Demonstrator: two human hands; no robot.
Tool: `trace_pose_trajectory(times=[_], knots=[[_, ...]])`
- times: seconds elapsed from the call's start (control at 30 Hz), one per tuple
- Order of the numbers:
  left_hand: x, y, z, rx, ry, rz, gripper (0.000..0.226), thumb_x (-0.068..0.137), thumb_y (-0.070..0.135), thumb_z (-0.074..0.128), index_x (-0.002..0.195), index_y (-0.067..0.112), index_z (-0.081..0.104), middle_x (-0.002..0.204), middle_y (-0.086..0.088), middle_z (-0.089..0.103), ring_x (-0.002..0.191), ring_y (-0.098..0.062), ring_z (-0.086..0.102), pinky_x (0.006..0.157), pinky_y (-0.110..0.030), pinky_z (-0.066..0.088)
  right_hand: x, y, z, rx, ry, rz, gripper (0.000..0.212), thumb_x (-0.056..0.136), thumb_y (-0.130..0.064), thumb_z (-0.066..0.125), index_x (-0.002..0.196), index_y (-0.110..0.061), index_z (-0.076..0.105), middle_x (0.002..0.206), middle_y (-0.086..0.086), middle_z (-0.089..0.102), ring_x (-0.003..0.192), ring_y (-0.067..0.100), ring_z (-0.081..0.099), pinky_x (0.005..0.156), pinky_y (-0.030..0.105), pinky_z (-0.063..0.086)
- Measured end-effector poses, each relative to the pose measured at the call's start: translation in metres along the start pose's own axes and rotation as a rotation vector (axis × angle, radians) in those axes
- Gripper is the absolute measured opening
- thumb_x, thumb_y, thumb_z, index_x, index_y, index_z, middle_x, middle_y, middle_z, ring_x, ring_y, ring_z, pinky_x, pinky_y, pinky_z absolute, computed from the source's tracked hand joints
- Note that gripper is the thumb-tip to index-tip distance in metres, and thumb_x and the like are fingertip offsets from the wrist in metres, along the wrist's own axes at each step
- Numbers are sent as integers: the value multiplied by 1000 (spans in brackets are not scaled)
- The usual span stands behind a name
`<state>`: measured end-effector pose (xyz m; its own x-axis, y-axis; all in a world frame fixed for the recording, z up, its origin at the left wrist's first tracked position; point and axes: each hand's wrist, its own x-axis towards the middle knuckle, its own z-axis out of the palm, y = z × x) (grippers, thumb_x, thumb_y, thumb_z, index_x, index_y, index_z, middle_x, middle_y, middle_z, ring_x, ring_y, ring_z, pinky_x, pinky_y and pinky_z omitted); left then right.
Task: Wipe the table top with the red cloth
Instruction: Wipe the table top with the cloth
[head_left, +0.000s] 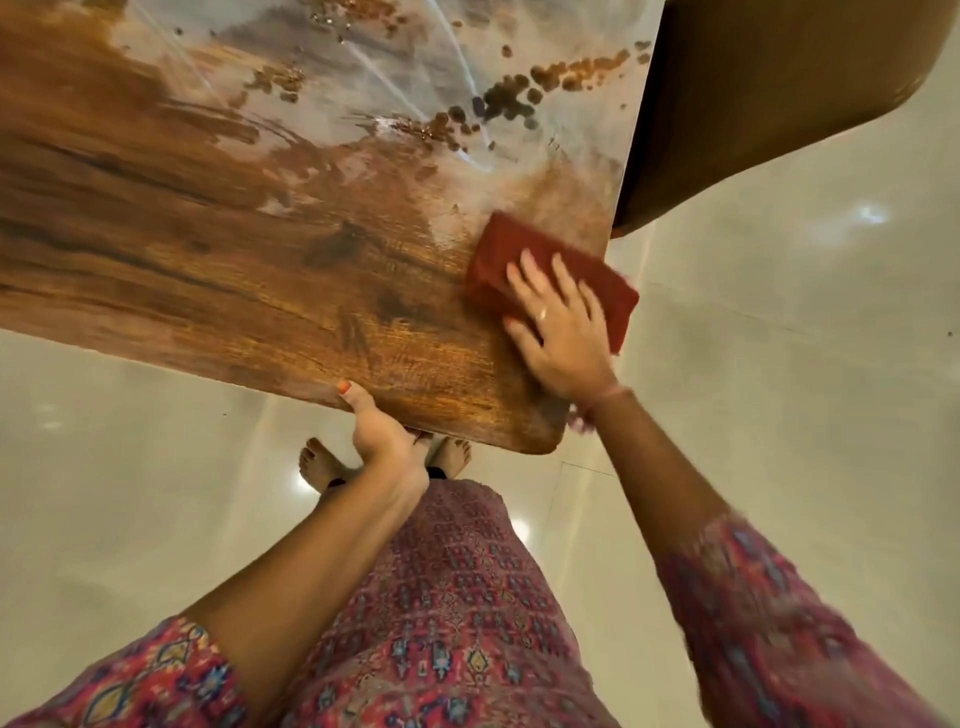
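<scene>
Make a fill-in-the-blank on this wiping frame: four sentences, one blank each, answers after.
1. The right hand presses flat on the folded ____ cloth.
2. The left hand holds the near ____ of the wooden table top, thumb on top.
3. The cloth lies at the table's right side and partly overhangs the tiled ____.
4. Dark droplets sit on the ____ part of the table top.

Answers: red; edge; floor; far

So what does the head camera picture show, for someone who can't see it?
A person's right hand presses a folded red cloth flat on a wooden table top, near its right edge. The left hand grips the table's near edge; pale wet streaks cover the far part.
</scene>
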<state>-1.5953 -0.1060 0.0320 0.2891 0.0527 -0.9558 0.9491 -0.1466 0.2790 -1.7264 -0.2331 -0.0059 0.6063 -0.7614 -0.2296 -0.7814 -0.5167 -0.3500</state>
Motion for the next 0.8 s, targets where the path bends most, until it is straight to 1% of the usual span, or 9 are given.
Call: trace_pose_trajectory(times=[0.13, 0.23, 0.27, 0.37, 0.43, 0.53, 0.63, 0.7, 0.8], knots=[[4, 0, -2, -25, -36, 13, 68, 90, 61, 40, 134, 9, 42, 132, -14, 55, 113, -34, 58, 81, -40, 52, -117, -23, 34, 32, -150, -65, 55, 97, -47, 30, 150, -36, 20, 158, -16, 11, 147, 11, -1, 116, 38, 5], [8, 0, -4, -7, -107, 24, 67, 89, 64, 38, 135, 15, 43, 129, -11, 57, 90, -24, 63, 71, -34, 51, -120, -10, 32, 53, -184, -128, 51, 98, -44, 30, 148, -40, 21, 155, -20, 16, 145, 4, 0, 114, 30, 3], [9, 0, -5, 9, -126, 26, 68, 89, 65, 37, 135, 16, 43, 129, -10, 57, 88, -22, 63, 71, -33, 52, -112, -4, 28, 50, -182, -160, 51, 97, -42, 32, 147, -41, 22, 154, -21, 17, 145, 2, 0, 113, 27, 3], [14, 0, -8, 17, -156, 14, 72, 88, 67, 37, 140, 17, 39, 135, -11, 53, 106, -25, 59, 85, -35, 51, -78, 17, 13, 75, -180, -203, 55, 94, -37, 35, 147, -41, 21, 153, -23, 16, 144, 2, 1, 111, 26, 4], [19, -1, -9, 3, -163, 8, 74, 88, 67, 36, 142, 17, 36, 139, -11, 49, 119, -27, 54, 94, -38, 47, -47, 28, 3, 127, -149, -175, 52, 95, -35, 38, 146, -39, 26, 152, -24, 17, 144, 3, 4, 111, 30, 6], [21, -1, -11, 5, -168, 10, 75, 88, 67, 36, 144, 18, 33, 143, -11, 45, 126, -29, 48, 104, -42, 41, 13, 48, -16, 145, -51, -96, 50, 96, -33, 40, 145, -32, 34, 153, -16, 23, 145, 15, 13, 113, 39, 10], [21, -1, -12, 4, -163, 17, 73, 88, 66, 37, 143, 19, 34, 143, -10, 45, 126, -29, 48, 105, -45, 40, 81, 62, -41, 137, 31, 50, 50, 99, -32, 40, 148, -30, 28, 157, -7, 23, 146, 23, 12, 117, 49, 11], [21, -1, -12, 5, -152, 24, 73, 88, 66, 37, 143, 18, 33, 142, -9, 45, 126, -29, 48, 104, -45, 40, 110, 59, -48, 122, 29, 135, 53, 100, -31, 39, 150, -28, 22, 159, -6, 15, 147, 23, 5, 119, 47, 6], [19, 0, -10, 3, -129, 25, 72, 89, 65, 36, 142, 17, 34, 141, -9, 47, 124, -29, 50, 100, -44, 43, 96, 36, -35, 54, 40, 171, 56, 101, -33, 37, 152, -26, 16, 160, -6, 9, 148, 22, 1, 118, 45, 2]])
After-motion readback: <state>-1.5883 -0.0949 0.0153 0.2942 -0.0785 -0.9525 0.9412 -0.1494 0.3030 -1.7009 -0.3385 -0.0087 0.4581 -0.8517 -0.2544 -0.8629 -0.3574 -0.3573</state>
